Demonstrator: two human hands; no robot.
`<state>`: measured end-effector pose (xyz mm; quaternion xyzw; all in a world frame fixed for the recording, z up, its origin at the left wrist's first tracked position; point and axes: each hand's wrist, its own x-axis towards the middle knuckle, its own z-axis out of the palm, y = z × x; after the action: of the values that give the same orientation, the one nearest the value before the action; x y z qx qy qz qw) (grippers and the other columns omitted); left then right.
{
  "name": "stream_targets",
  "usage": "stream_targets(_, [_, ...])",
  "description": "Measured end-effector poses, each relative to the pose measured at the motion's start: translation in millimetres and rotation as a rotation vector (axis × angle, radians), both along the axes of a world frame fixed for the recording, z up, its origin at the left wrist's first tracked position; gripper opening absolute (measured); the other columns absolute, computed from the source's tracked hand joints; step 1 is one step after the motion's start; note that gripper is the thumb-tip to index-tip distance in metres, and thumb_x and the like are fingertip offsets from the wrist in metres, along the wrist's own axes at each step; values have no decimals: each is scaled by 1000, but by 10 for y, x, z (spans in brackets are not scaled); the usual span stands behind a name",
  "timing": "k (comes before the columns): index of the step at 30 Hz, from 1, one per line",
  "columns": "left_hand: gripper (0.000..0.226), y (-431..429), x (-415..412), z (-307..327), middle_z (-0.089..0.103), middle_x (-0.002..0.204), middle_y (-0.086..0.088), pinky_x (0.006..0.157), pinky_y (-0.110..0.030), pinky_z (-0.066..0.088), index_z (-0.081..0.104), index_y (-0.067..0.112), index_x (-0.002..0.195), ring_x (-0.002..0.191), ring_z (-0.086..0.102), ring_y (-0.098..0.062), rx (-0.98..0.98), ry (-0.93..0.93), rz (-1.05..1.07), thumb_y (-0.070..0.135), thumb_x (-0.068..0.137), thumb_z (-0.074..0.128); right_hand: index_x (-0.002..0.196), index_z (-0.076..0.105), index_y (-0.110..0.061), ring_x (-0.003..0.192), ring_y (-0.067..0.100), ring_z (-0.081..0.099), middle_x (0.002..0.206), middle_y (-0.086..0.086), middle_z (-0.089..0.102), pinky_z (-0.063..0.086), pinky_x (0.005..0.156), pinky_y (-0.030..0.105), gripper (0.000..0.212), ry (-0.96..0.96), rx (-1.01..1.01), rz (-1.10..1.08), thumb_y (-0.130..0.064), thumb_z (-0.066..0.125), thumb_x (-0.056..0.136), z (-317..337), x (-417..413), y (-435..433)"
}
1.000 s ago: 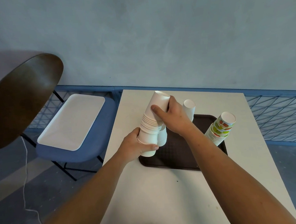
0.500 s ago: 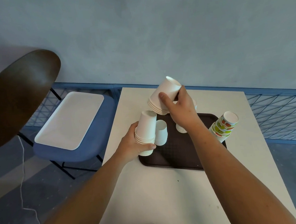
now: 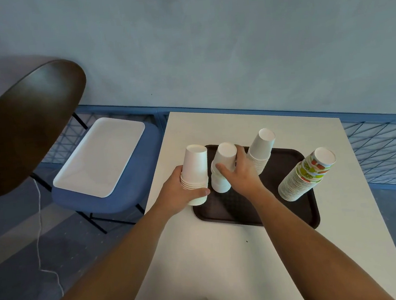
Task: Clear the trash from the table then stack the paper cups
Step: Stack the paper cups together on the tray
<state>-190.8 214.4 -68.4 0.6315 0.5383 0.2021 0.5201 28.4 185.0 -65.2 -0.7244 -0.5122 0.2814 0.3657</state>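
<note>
Both forearms reach out over the table (image 3: 227,268); my left hand (image 3: 184,196) wraps the bunched rims low on the left stack (image 3: 194,164), upside down at the left edge of the tray (image 3: 246,210); my right hand (image 3: 241,175) clamps the middle stack (image 3: 224,157) just beside it, thumb in front, fingers behind; light, thin paper, easy to crush, so I judge the layered rims the firmest hold; beyond, the far stack (image 3: 262,148) and printed stack (image 3: 308,175) stand free.

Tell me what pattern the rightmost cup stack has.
The rightmost stack shows green and orange-red prints on white, best seen in the head view.
</note>
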Motion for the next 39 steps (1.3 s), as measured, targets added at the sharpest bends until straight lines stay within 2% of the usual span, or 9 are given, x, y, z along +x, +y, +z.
stream_targets(6, [84,33,-8,29,64,123,17,92,-33,56,48,36,136,112,63,-10,9,17,-26,40,67,96,139,43,-24,116,19,56,130,-3,59,46,95,32,61,32,-152,54,-33,75,88,-264,-6,4])
stream_targets(10, [82,37,-44,-16,64,123,17,93,-35,56,49,37,136,113,63,-12,11,23,-29,41,68,95,151,33,-23,135,24,48,147,0,50,42,112,46,72,20,-211,112,-39,69,90,-346,36,-27])
stream_targets(13, [82,18,-69,-35,66,123,17,96,-40,57,50,38,136,113,64,-11,6,20,-28,43,67,96,157,26,-18,147,25,36,160,4,38,35,119,48,74,-1,-177,18,-30,63,94,-245,40,-98])
stream_targets(18, [84,-17,-19,7,64,125,17,98,-40,56,49,37,138,114,63,-11,17,3,-40,42,68,95,133,56,-19,117,15,54,129,-3,55,50,104,45,44,86,147,-252,-8,53,90,213,-61,-202])
stream_targets(21, [87,-26,22,41,64,125,16,98,-41,57,49,36,138,114,63,-12,18,-7,-52,46,66,96,125,60,-19,107,6,59,116,-4,61,52,100,39,38,212,207,-229,-3,49,92,485,-124,-200])
stream_targets(25, [93,-23,75,89,67,123,17,98,-43,58,52,40,136,114,65,-12,17,-39,-55,58,55,96,143,50,-19,109,11,61,120,-6,63,50,101,35,48,188,41,64,-21,58,95,679,-197,-147])
stream_targets(29, [90,-42,146,178,67,124,15,98,-40,58,52,35,138,112,65,-13,44,-15,-64,53,61,94,140,49,-20,104,12,61,120,-9,61,46,83,26,61,52,-62,205,-52,68,91,751,-281,-117])
stream_targets(33, [89,-62,168,221,63,129,12,97,-34,54,46,33,142,114,62,-15,89,47,-72,47,68,94,124,52,-18,101,17,62,118,-2,64,51,83,32,57,-9,-90,186,-55,71,87,712,-346,-103])
stream_targets(39, [91,-91,86,209,67,125,14,97,-41,60,51,34,138,112,65,-14,72,-3,-75,50,60,96,127,49,-16,103,18,61,122,0,63,55,86,36,58,-23,-79,200,-56,68,89,724,-348,-95])
